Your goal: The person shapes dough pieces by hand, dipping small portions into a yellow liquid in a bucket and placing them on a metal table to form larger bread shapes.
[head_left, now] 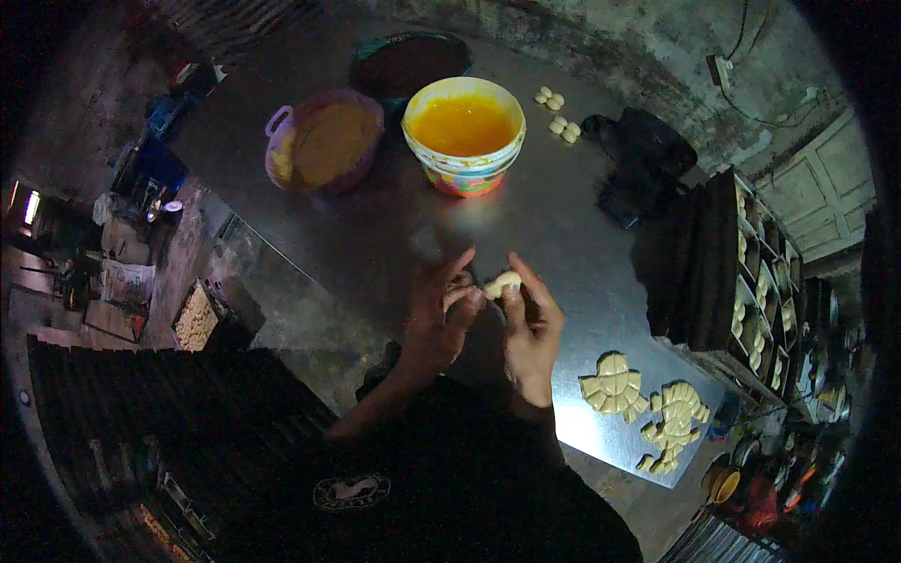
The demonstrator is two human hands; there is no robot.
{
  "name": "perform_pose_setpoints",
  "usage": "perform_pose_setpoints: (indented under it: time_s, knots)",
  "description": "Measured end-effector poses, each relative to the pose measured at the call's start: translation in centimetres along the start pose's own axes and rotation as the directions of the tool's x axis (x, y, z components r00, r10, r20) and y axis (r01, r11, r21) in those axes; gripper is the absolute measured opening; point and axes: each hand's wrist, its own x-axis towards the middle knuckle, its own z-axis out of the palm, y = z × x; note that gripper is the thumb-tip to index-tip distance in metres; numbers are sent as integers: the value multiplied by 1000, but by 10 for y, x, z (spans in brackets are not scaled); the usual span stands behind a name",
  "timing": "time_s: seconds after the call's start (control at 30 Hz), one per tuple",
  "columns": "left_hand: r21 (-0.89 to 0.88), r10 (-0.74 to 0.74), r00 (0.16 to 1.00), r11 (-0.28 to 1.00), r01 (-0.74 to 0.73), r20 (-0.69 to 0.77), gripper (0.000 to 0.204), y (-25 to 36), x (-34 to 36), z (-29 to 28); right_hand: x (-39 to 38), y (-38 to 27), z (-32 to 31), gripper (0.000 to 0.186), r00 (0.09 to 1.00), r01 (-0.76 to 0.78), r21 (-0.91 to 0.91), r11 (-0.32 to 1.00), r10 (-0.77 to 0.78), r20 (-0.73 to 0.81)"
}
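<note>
Between my two hands, just above the dark metal table (366, 253), is a small piece of pale dough (502, 284). The thumb and fingers of my right hand (532, 333) are closed around it. My left hand (441, 314) has its fingertips curled at the dough's left end, and they seem to touch it. Beyond the hands stands a white bucket (474, 178) of orange-yellow filling (466, 126). To its left sits a purple basin (279, 155) with brown contents. At the lower right lie two shaped dough figures (614, 386) (674, 422) with scored, segmented surfaces.
Behind the purple basin is a dark basin (410, 61). Small dough balls (563, 129) and a black cloth-like bundle (648, 159) lie at the far right. A rack of stacked trays (723, 281) with dough pieces borders the table's right side. Another dough-filled tray (197, 317) is at left.
</note>
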Motion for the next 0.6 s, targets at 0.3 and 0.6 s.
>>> perform_pose_setpoints:
  time_s: [0.3, 0.6]
  knots:
    - [-125, 99, 988, 986, -114, -119, 21, 8, 45, -45, 25, -9, 46, 35, 985, 99, -154, 983, -75, 157]
    - [-230, 190, 974, 949, -215, -126, 31, 19, 102, -146, 87, 2, 157, 23, 961, 246, -140, 959, -224, 161]
